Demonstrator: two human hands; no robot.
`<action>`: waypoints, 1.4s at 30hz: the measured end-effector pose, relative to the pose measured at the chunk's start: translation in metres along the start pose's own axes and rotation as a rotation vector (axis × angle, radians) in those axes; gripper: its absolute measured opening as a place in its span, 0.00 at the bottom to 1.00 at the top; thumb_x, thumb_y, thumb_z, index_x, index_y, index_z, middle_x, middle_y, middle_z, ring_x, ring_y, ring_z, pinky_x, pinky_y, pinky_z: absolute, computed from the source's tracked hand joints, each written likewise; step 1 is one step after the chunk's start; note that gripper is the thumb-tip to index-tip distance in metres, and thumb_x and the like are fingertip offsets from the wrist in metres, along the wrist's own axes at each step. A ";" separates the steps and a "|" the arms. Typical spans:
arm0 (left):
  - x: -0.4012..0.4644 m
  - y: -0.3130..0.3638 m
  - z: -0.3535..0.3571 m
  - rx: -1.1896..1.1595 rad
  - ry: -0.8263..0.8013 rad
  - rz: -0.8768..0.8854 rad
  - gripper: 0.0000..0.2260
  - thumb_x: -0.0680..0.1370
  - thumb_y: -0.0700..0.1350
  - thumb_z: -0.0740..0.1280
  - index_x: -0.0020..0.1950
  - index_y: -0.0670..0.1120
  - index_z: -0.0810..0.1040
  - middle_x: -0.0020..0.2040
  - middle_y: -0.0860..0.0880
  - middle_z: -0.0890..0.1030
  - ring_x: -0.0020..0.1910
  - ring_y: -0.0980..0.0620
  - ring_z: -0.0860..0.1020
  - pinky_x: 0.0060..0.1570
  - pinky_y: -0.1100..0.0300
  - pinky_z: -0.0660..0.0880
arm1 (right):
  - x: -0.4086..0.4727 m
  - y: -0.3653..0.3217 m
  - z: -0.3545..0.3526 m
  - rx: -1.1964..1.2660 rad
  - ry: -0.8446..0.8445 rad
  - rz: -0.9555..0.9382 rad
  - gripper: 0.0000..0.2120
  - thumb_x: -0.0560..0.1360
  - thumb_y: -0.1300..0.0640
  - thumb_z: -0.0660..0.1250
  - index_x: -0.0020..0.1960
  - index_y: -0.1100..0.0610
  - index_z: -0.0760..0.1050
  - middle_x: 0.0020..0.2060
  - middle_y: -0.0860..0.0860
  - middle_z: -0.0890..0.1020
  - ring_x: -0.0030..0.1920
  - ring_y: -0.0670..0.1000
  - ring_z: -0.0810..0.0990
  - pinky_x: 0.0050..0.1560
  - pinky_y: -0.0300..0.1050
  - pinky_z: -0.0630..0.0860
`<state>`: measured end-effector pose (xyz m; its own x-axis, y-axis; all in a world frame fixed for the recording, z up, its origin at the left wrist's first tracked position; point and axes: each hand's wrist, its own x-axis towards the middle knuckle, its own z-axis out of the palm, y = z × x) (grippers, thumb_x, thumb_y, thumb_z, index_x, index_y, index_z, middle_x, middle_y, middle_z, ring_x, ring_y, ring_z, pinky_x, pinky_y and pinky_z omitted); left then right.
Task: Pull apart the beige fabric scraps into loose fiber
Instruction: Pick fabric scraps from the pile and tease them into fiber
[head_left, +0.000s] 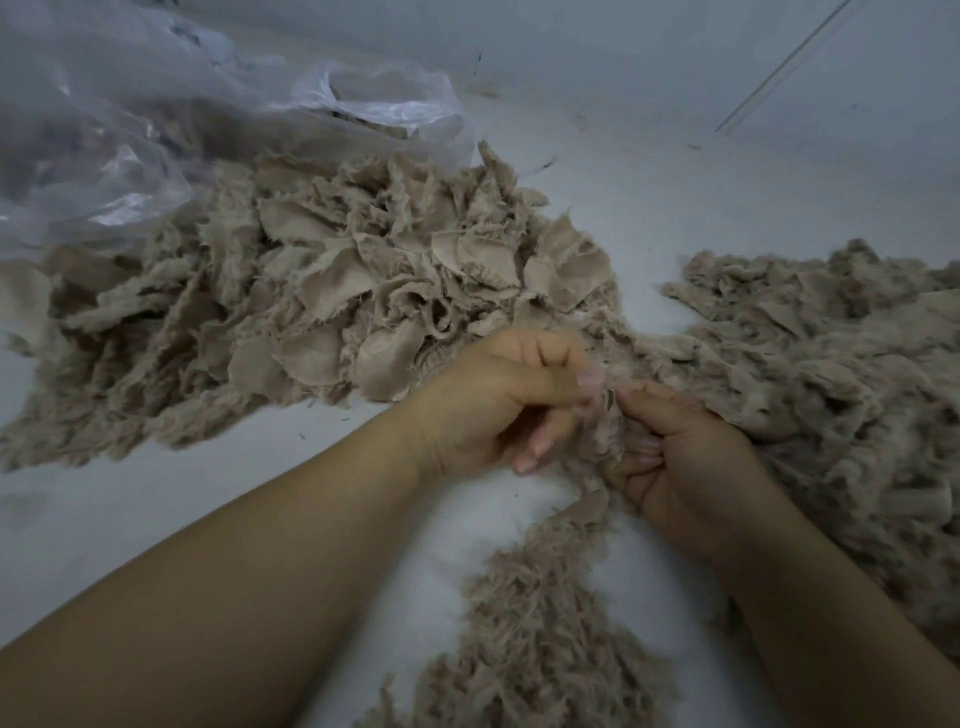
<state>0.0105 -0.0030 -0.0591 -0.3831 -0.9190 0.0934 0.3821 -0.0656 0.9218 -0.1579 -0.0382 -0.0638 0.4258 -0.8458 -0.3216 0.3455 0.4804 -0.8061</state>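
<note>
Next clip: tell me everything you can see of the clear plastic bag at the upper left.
The clear plastic bag lies crumpled on the white surface at the upper left, thin, glossy and see-through, with folds that catch the light. Its mouth gapes toward the centre, and a few beige scraps show inside it. Its lower edge lies against the big pile of beige fabric scraps. Neither hand touches it; both work lower down, near the middle.

I only get one view: head cam, wide-angle, looking forward and down, close over the white floor (130, 519) toward its far edge.
</note>
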 end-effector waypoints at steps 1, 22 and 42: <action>-0.003 0.006 -0.003 0.032 -0.159 -0.091 0.05 0.77 0.34 0.60 0.42 0.35 0.73 0.20 0.44 0.72 0.14 0.52 0.67 0.19 0.69 0.62 | 0.000 0.001 0.000 0.018 0.006 -0.006 0.13 0.79 0.62 0.60 0.36 0.58 0.69 0.22 0.46 0.66 0.19 0.40 0.60 0.19 0.29 0.59; 0.003 -0.002 0.010 0.437 0.400 -0.010 0.08 0.79 0.38 0.67 0.40 0.40 0.79 0.26 0.49 0.73 0.21 0.56 0.69 0.21 0.66 0.66 | -0.001 0.000 0.006 0.086 -0.020 0.024 0.05 0.68 0.57 0.67 0.37 0.57 0.72 0.24 0.47 0.64 0.20 0.41 0.59 0.21 0.31 0.60; 0.007 -0.012 0.017 0.562 0.463 0.056 0.11 0.78 0.44 0.69 0.39 0.41 0.73 0.28 0.42 0.72 0.22 0.48 0.71 0.19 0.64 0.66 | -0.009 -0.003 0.011 -0.027 -0.103 0.003 0.10 0.82 0.63 0.54 0.49 0.64 0.74 0.30 0.53 0.79 0.21 0.43 0.72 0.22 0.30 0.65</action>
<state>-0.0108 -0.0021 -0.0626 0.0664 -0.9935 0.0923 -0.1464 0.0818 0.9858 -0.1533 -0.0295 -0.0533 0.5107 -0.8156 -0.2721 0.3222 0.4749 -0.8189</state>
